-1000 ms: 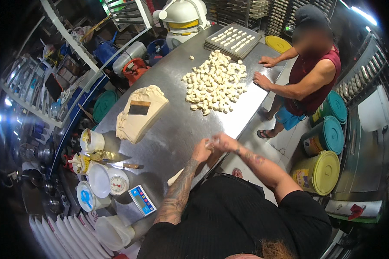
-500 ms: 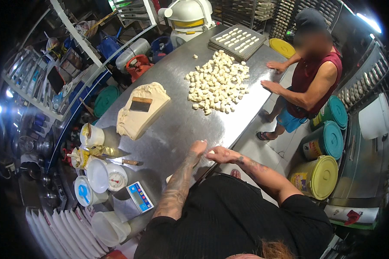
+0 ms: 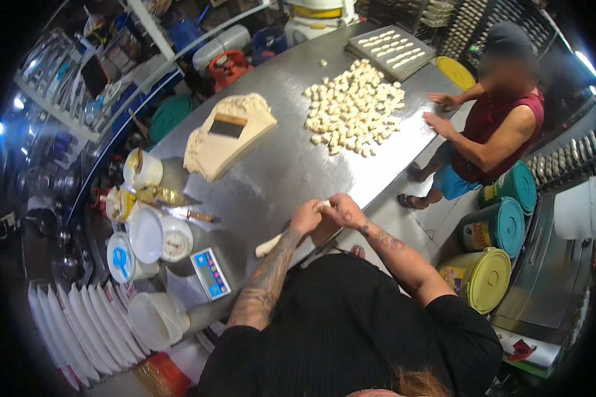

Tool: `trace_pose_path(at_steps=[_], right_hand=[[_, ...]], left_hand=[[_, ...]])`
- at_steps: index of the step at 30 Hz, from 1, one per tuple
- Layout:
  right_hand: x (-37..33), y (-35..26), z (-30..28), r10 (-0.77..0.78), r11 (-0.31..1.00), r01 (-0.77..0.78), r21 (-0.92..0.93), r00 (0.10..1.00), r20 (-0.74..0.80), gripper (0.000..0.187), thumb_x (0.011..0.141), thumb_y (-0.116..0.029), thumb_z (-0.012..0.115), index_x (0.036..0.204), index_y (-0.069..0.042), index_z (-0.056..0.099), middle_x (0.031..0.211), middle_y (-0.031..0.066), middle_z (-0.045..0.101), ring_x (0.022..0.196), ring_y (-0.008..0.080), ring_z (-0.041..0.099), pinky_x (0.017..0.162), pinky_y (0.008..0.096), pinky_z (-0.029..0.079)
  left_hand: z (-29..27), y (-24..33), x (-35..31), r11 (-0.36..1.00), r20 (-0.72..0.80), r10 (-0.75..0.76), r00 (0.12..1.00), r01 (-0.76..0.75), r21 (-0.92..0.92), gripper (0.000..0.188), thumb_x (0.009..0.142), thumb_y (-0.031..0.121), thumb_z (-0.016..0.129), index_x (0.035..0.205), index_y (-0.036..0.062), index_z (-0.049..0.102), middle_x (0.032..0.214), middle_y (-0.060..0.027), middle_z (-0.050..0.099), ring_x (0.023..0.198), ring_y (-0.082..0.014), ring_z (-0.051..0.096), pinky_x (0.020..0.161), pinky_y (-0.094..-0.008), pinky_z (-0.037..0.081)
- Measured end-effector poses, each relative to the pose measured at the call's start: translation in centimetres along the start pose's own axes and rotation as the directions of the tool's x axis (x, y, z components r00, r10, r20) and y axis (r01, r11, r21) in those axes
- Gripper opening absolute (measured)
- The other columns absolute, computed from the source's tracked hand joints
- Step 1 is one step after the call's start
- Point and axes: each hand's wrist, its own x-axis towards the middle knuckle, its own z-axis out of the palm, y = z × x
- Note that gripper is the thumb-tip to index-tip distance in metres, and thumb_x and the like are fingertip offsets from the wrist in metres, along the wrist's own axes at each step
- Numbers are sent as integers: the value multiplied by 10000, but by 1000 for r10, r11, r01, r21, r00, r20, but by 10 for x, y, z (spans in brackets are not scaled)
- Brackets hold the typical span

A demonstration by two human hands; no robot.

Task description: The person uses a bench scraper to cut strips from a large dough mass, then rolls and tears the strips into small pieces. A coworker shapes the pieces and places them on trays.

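Observation:
Over the near edge of the steel table (image 3: 265,188), my left hand (image 3: 305,218) and my right hand (image 3: 346,212) meet. Both are closed on a small piece of pale dough (image 3: 323,206), mostly covered by the fingers. A short dough roll (image 3: 269,246) lies on the table beside my left forearm. Farther off sits a heap of small dough pieces (image 3: 354,109). To its left rests a large dough slab (image 3: 245,142), with a wooden-handled dough scraper (image 3: 228,126) lying on top.
Stacked trays (image 3: 391,51) with dough strips stand at the far end. A co-worker (image 3: 503,119) stands at the right edge, hands at the table. At left are a digital scale (image 3: 210,274), a dial scale (image 3: 177,241), a knife (image 3: 198,216) and tubs. Lidded buckets (image 3: 487,278) line the right floor.
My hands have come together on the dough piece. More of the dough roll beside my left forearm shows. The whole view has shifted, moving the table's contents up and right in the picture.

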Motion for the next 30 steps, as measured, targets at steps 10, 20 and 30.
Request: trace_pose_path(at_steps=[10,20,30], right_hand=[[-13,-9,-15,-16,979,-72,191,906,424,347,927,-311,651,1142,-45,713,1016,191,725,941,349,699,844,457,547],[9,-9,-23,-92,987,104,-120,990,104,421,917,-337,702,1218,-43,722,1103,227,697,1080,394,666,966,436,520],[8,-29,18,128,987,-118,-109,987,93,517,988,-474,508,1061,-19,742,982,266,733,990,446,705,865,488,552]], left_hand=[[-19,19,20,987,106,-115,988,102,124,446,953,364,621,1048,-59,728,1109,-291,721,1108,-442,688,950,-508,535],[-8,2,-4,995,22,99,995,-99,-4,400,896,195,657,1283,94,654,1151,-240,715,1139,-414,665,983,-489,514],[1,-12,0,945,104,-45,994,8,328,331,907,188,613,1167,9,711,1247,-252,687,1181,-434,649,1003,-512,506]])
